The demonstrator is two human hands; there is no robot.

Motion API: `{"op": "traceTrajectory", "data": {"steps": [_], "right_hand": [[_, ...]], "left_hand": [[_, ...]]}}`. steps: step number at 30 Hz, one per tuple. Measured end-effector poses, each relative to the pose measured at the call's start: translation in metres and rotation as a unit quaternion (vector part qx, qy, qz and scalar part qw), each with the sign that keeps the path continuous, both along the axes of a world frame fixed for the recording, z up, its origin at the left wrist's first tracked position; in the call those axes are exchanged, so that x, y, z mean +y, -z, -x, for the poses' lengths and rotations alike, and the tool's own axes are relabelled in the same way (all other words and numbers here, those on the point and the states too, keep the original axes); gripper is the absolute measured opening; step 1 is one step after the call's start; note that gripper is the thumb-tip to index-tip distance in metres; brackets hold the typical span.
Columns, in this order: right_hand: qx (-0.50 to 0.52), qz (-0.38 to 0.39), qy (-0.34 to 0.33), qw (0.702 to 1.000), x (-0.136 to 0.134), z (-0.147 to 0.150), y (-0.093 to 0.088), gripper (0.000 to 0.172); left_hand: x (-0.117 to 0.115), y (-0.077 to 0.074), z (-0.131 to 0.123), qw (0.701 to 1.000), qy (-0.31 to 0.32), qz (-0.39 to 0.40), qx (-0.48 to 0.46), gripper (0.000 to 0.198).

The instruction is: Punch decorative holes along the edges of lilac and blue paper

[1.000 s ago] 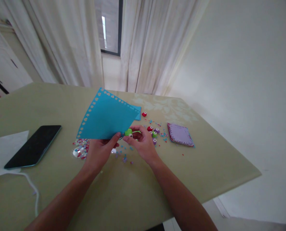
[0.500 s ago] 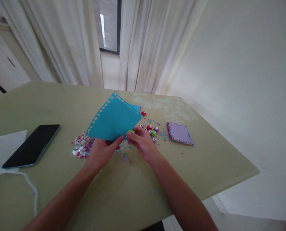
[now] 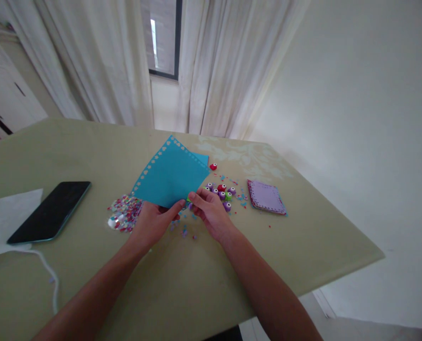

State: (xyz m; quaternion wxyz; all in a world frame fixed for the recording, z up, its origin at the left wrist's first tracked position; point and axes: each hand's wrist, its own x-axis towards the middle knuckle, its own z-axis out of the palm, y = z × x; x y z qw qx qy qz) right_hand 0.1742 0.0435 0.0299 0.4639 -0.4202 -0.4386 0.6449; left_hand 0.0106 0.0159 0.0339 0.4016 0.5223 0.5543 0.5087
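Observation:
A blue sheet of paper [image 3: 171, 173] with small punched shapes along its edges is held up, tilted, above the table. My left hand [image 3: 156, 220] pinches its lower edge between thumb and fingers. At the sheet's lower right corner, my right hand [image 3: 211, 213] is closed on a small green paper punch [image 3: 189, 199]. Most of that punch is hidden by the fingers and the paper. Just beyond my right hand lie several small punches in purple, red and green, including a purple punch [image 3: 227, 206]. A red punch [image 3: 213, 166] sits apart, farther back.
A stack of edge-punched paper squares [image 3: 266, 196], lilac on top, lies to the right. Left of my hands is a heap of colourful confetti [image 3: 123, 213]. A black tablet [image 3: 50, 213] rests partly on white paper [image 3: 4, 218], near a white cable [image 3: 50, 274]. Paper bits are scattered around.
The green punch shows less now, more covered by my right fingers at the paper's edge. The view has shifted slightly; both hands keep their hold.

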Motion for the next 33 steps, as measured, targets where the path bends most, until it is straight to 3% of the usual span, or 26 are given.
{"op": "traceTrajectory", "data": {"steps": [10, 19, 23, 27, 33], "right_hand": [[0.011, -0.007, 0.007, 1.0, -0.001, 0.004, 0.001, 0.054], [0.03, 0.01, 0.021, 0.999, 0.002, 0.005, 0.005, 0.052], [0.038, -0.019, 0.088, 0.995, 0.011, -0.006, 0.005, 0.047], [-0.098, -0.111, 0.126, 0.981, 0.021, -0.022, 0.008, 0.036], [-0.29, -0.261, 0.117, 0.913, 0.018, -0.026, 0.016, 0.039]], "left_hand": [[-0.001, -0.008, -0.005, 1.0, 0.001, 0.007, -0.027, 0.03], [0.0, -0.001, 0.0, 1.0, 0.006, 0.011, -0.029, 0.031], [0.0, 0.0, 0.003, 1.0, -0.022, 0.013, -0.018, 0.034], [0.001, -0.002, 0.007, 0.998, -0.049, 0.026, -0.021, 0.037], [0.005, 0.001, 0.013, 0.995, -0.09, 0.037, 0.017, 0.044]]}}
